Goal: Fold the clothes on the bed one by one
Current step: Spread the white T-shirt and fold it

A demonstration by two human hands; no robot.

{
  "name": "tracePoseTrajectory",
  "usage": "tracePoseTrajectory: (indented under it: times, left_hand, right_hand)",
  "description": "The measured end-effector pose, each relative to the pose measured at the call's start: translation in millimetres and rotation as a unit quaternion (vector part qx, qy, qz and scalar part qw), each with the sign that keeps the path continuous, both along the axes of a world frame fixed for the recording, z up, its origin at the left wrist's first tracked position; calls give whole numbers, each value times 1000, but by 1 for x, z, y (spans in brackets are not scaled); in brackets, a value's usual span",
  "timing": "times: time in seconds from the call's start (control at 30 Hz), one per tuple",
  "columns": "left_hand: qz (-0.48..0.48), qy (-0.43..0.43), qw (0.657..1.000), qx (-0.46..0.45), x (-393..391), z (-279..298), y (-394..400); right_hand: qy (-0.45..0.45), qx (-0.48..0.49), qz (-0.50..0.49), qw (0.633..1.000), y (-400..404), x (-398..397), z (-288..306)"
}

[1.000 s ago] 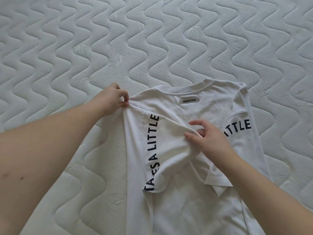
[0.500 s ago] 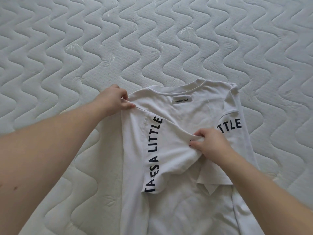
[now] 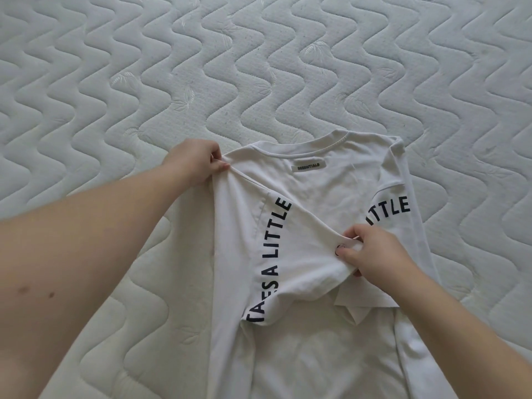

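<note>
White T-shirt (image 3: 316, 203) lies on bed (image 3: 144, 82), collar away. Left hand (image 3: 193, 162) pinches shoulder left of collar label (image 3: 308, 166). Right hand (image 3: 371, 254), open second ago, now clamps left sleeve below label, apparently drawn across; side fold progressing.

soft, even daylight, faint shadows only, no glare; sharp centre, wide-angle bending of the quilting toward the edges.

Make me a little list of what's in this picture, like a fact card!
Place: quilted white mattress
Clothing: white T-shirt with black letters, lying on the mattress
Label: small tag under the collar
Left hand: pinches the shirt's shoulder corner
Right hand: grips the folded-in sleeve edge
Fold so far: left side folded over the middle
</note>
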State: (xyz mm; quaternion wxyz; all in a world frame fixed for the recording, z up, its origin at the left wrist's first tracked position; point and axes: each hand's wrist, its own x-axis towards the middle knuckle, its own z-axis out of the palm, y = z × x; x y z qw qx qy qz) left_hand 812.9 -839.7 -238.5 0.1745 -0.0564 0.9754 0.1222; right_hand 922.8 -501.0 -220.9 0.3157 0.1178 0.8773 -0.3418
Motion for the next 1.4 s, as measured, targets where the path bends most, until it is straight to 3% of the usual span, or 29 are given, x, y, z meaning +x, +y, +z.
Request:
tracePoseTrajectory:
  times: [0.13, 0.27, 0.37, 0.43, 0.5, 0.57, 0.6, 0.67, 0.7, 0.8, 0.93, 1.03, 1.17, 1.23, 1.33, 1.4]
  left_hand:
    - [34, 13, 999, -7, 3, -6, 8]
    - [111, 55, 990, 66, 18, -10, 12]
    - [164, 68, 979, 104, 41, -12, 16]
    - [191, 69, 972, 120, 63, -13, 20]
    - [216, 77, 965, 129, 88, -12, 26]
    - [237, 77, 958, 143, 116, -11, 35]
    - [245, 72, 956, 146, 130, -11, 40]
    - [258, 58, 952, 153, 156, -11, 47]
    - [261, 49, 951, 156, 168, -11, 51]
    - [276, 20, 947, 167, 197, -9, 61]
    - [280, -17, 945, 169, 229, -5, 70]
    - [295, -43, 937, 183, 251, -4, 72]
    - [313, -66, 924, 210, 285, -7, 79]
    - [314, -79, 921, 215, 304, -8, 85]
    - [318, -99, 913, 237, 332, -9, 94]
    - [309, -115, 916, 227, 349, -7, 100]
  right_hand:
    - [38, 11, 5, 999, 0, 6, -9]
    - [104, 9, -12, 994, -1, 16, -17]
    - [237, 91, 21, 967, -6, 31, -15]
    - [326, 92, 20, 941, -17, 47, -5]
    - [269, 62, 48, 960, -32, 64, 4]
    - [58, 87, 117, 988, -48, 83, 5]
    - [-46, 66, 104, 991, -55, 92, 5]
    - [-186, -69, -38, 979, -69, 105, 4]
    - [-212, -130, -115, 962, -75, 110, 4]
    - [-186, -224, -208, 934, -89, 117, 0]
    - [-113, -198, -229, 946, -93, 118, -3]
    - [-28, -184, -197, 963, -81, 110, 3]
    - [75, -68, -109, 989, -56, 92, 3]
    - [53, -54, -130, 989, -46, 93, -5]
    - [-34, -142, -204, 968, -46, 120, -15]
    - [-109, -195, -180, 958, -56, 150, -13]
